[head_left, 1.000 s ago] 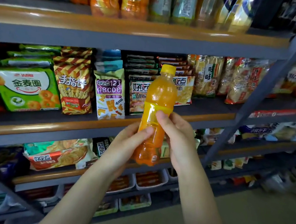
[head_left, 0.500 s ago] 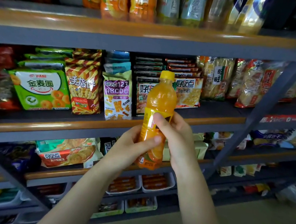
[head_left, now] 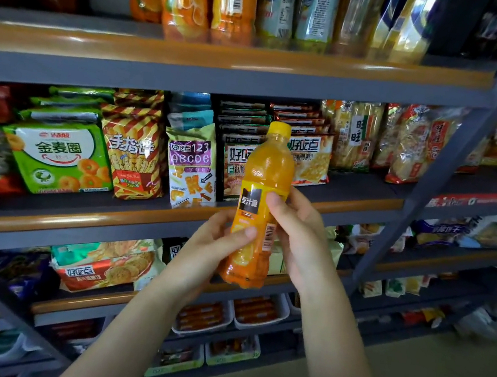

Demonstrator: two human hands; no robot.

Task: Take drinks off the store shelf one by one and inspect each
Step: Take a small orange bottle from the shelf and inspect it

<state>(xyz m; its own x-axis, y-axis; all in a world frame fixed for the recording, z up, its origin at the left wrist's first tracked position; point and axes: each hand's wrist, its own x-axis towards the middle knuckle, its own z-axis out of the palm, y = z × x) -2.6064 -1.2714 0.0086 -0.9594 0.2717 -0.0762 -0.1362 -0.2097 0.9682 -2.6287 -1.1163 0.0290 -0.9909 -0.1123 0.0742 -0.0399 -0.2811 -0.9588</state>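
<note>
Both forearms reach up and forward — the left hand wraps the lower half of the orange plastic juice bottle, the right hand grips its label band. The bottle stands nearly upright, yellow cap up, in front of the grey metal snack shelf's wooden front edge.

Bottle label now barcode-forward

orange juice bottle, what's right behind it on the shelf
Behind the orange juice bottle, held in the left hand and right hand, stand dark cracker packs. Their middle fronts and the shelf edge below are partly covered.
</note>
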